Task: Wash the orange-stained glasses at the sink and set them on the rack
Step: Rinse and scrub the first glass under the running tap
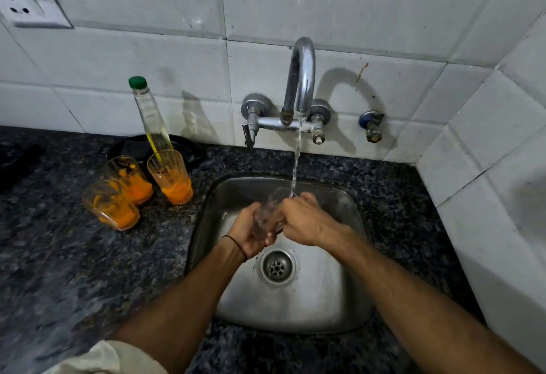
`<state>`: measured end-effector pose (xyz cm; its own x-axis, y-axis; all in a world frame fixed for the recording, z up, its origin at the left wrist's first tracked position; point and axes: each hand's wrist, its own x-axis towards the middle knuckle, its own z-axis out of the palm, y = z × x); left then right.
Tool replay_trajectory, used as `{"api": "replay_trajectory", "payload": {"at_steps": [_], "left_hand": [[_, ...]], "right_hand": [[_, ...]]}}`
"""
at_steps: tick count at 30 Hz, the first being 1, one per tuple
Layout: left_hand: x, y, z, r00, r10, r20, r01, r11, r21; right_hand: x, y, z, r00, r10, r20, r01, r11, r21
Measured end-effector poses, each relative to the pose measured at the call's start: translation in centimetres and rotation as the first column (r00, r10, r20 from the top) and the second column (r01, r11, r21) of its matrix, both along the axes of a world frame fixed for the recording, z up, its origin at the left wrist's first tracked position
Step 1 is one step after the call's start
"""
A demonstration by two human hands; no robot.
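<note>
The left hand (246,230) and right hand (305,220) grip the glass (269,211), whose wetness could let it slip into the steel sink (313,300).

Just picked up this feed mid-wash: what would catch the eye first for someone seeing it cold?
The brightest things are the three orange-stained glasses, which stand together on the dark counter left of the sink. Over the basin, the left hand and right hand both grip a clear glass. They hold it under the water stream running from the tap.
</note>
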<state>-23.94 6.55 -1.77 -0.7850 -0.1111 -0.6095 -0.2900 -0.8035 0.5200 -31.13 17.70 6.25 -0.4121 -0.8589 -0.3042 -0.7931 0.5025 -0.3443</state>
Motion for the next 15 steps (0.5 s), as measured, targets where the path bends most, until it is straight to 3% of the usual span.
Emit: {"api": "replay_trajectory", "payload": {"at_steps": [2, 4, 6, 8, 9, 11, 13, 14, 15], "left_hand": [[-0.4, 1.0, 0.2, 0.992, 0.124, 0.013, -0.123, 0.989, -0.079], [-0.5, 1.1, 0.0, 0.981, 0.192, -0.008, -0.19, 0.963, -0.191], [-0.3, 0.4, -0.1, 0.977, 0.207, -0.046, -0.211, 0.917, -0.338], [-0.4, -0.3, 0.3, 0.965, 0.243, -0.096, -0.259, 0.837, -0.482], [-0.6, -0.4, 0.6, 0.957, 0.259, -0.131, -0.287, 0.777, -0.561], [-1.5, -0.3, 1.3, 0.953, 0.242, -0.183, -0.293, 0.579, -0.761], [-2.2, 0.3, 2.0, 0.97, 0.169, -0.176, -0.219, 0.283, -0.934], [-2.4, 0.6, 2.5, 0.98, 0.112, -0.164, -0.178, 0.126, -0.976], [-2.3, 1.0, 3.0, 0.986, 0.035, -0.163, -0.162, -0.027, -0.986]], "right_hand": [[0.1, -0.7, -0.8, 0.947, -0.194, 0.256, 0.208, 0.978, -0.026], [0.1, -0.8, -1.2, 0.765, -0.298, 0.572, 0.379, 0.925, -0.024], [0.0, 0.1, -1.3, 0.547, -0.327, 0.77, 0.513, 0.858, 0.0], [0.5, 0.9, -1.7, 0.346, -0.332, 0.878, 0.711, 0.703, -0.015], [1.2, 1.0, -1.7, 0.264, -0.325, 0.908, 0.817, 0.576, -0.031], [2.6, 0.2, -2.4, 0.05, -0.295, 0.954, 0.971, 0.239, 0.023], [3.5, -1.2, -3.4, -0.247, -0.167, 0.954, 0.969, -0.066, 0.239], [3.7, -1.8, -3.6, -0.358, -0.09, 0.929, 0.928, -0.144, 0.344], [3.5, -2.2, -3.8, -0.441, -0.02, 0.897, 0.887, -0.158, 0.433]]}}
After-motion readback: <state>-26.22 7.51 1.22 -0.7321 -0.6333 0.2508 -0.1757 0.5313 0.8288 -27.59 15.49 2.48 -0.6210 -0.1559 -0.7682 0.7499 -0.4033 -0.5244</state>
